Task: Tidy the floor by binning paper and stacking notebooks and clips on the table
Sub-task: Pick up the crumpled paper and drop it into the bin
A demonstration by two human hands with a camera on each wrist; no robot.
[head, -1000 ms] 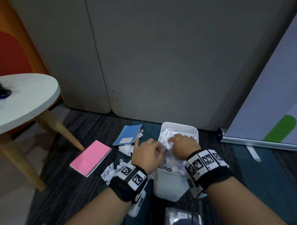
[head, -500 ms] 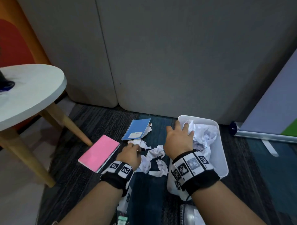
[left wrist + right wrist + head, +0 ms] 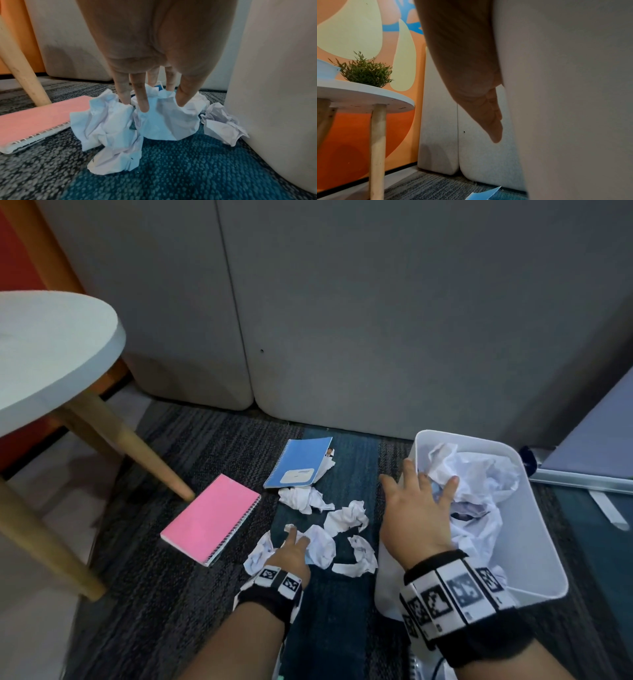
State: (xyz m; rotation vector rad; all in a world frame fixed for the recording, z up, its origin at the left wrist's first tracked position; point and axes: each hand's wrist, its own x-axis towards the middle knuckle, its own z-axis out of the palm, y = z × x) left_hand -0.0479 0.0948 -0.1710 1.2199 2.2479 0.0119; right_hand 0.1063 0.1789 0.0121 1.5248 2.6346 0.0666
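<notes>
The paper-binning step is on: the left hand (image 3: 291, 554) reaches down with straight fingers onto paper balls (image 3: 164, 117) beside the bin (image 3: 534, 563), the right hand (image 3: 416, 518) lies flat on its rim, and closing round one comes next.

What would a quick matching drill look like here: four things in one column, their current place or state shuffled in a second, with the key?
Things:
1. pink notebook
2. blue notebook
3. left hand
4. right hand

Places or states:
A. over the rim of the white bin
B. fingers down on crumpled paper on the carpet
C. flat on the carpet beside the table leg
D. on the carpet nearer the grey panels, paper poking out from under it

Pairs: 1-C, 2-D, 3-B, 4-A
</notes>
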